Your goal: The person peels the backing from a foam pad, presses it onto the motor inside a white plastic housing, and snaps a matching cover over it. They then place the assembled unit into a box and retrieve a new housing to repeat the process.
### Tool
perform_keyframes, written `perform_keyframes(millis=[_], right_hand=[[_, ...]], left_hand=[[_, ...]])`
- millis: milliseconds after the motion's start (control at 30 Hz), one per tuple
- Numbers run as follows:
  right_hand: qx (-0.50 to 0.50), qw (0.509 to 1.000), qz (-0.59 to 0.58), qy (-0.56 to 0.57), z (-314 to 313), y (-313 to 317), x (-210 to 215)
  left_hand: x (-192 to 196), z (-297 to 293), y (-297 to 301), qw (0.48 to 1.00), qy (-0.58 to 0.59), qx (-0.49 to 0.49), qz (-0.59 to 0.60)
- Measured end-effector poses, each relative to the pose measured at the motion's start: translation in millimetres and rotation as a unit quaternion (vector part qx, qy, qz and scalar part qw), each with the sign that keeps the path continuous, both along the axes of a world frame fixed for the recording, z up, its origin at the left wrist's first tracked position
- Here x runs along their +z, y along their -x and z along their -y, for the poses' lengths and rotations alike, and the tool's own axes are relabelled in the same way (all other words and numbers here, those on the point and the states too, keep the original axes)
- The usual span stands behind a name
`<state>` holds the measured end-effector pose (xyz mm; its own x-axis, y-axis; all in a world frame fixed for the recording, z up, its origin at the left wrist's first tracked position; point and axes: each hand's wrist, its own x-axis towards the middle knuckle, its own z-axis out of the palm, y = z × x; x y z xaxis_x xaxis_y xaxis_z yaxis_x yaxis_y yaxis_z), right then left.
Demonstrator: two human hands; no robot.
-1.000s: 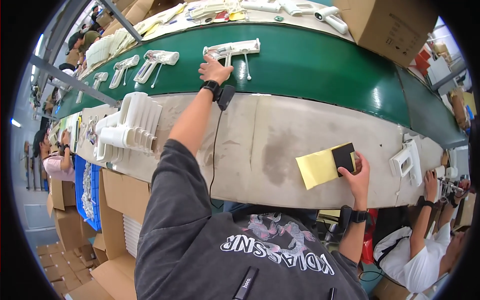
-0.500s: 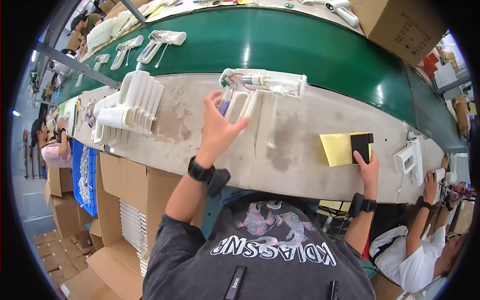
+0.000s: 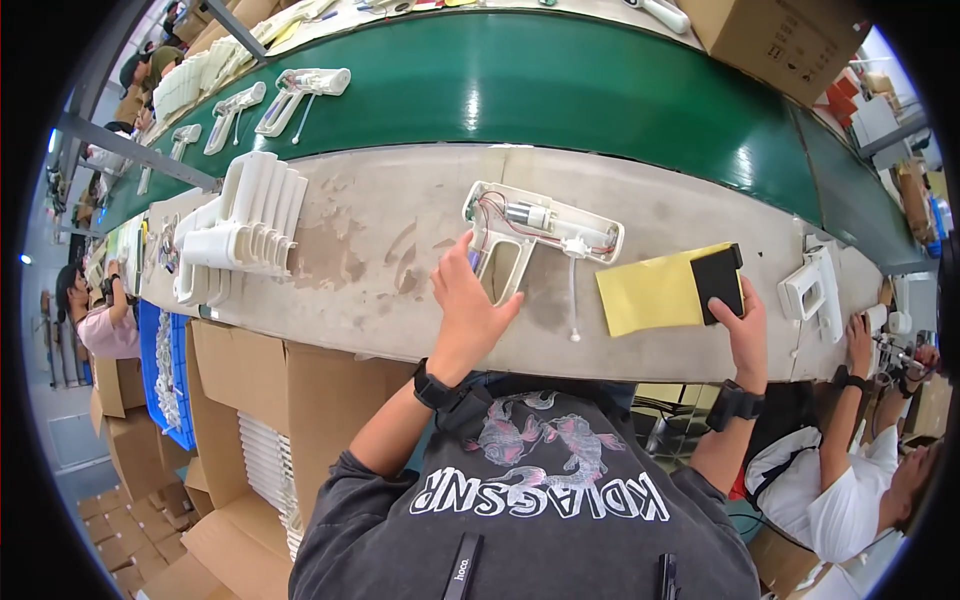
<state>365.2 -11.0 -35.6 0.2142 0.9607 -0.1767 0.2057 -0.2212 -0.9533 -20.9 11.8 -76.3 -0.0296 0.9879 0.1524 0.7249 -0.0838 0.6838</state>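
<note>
A white gun-shaped housing half (image 3: 548, 226) lies open side up on the grey bench (image 3: 370, 250), showing a small motor, wires and a thin tube. My left hand (image 3: 470, 312) grips its handle from below. To the right lies a yellow sheet (image 3: 648, 292) with a black block (image 3: 718, 280) on its right end. My right hand (image 3: 746, 328) holds the block's lower edge with its fingertips.
A green conveyor belt (image 3: 560, 85) runs behind the bench with more white housings (image 3: 300, 92) on it. A row of white shells (image 3: 245, 225) stands at bench left. Cardboard boxes (image 3: 250, 400) sit below. A co-worker (image 3: 860, 480) works at right near a white part (image 3: 815, 290).
My left hand took the white housing from the green belt and drew it down onto the bench in front of me. My right hand stayed on the black block.
</note>
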Motion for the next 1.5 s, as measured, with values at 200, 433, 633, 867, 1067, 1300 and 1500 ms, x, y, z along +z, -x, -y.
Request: perform_keyframes(millis=[200, 433, 633, 867, 1067, 1300, 1500], right_hand=[[0.211, 0.945, -0.251, 0.017, 11.3, 10.5, 32.6], [0.420, 0.898, -0.129, 0.034, -44.6, 129.1, 56.3], [0.476, 0.873, -0.107, 0.005, -36.4, 192.6, 70.4], [0.414, 0.889, -0.011, -0.198, -48.2, 236.3, 63.4], [0.438, 0.884, -0.030, -0.160, -45.9, 241.9, 49.8], [0.388, 0.889, 0.033, -0.241, -36.1, 235.3, 19.6], [0.388, 0.915, -0.069, -0.087, -38.4, 218.3, 19.6]], left_hand=[[11.4, 6.7, 12.9, 0.988, 0.030, -0.151, 0.026], [90.2, 6.2, 23.8, 0.879, 0.167, -0.270, 0.357], [107.9, 30.0, 37.9, 0.814, 0.221, -0.123, 0.523], [95.8, 43.6, 63.1, 0.894, 0.216, -0.120, 0.373], [82.6, 40.2, 75.6, 0.893, 0.238, -0.168, 0.344], [63.5, 34.9, 62.7, 0.943, 0.185, -0.171, 0.219], [60.2, 31.7, 59.9, 0.944, 0.138, -0.223, 0.202]])
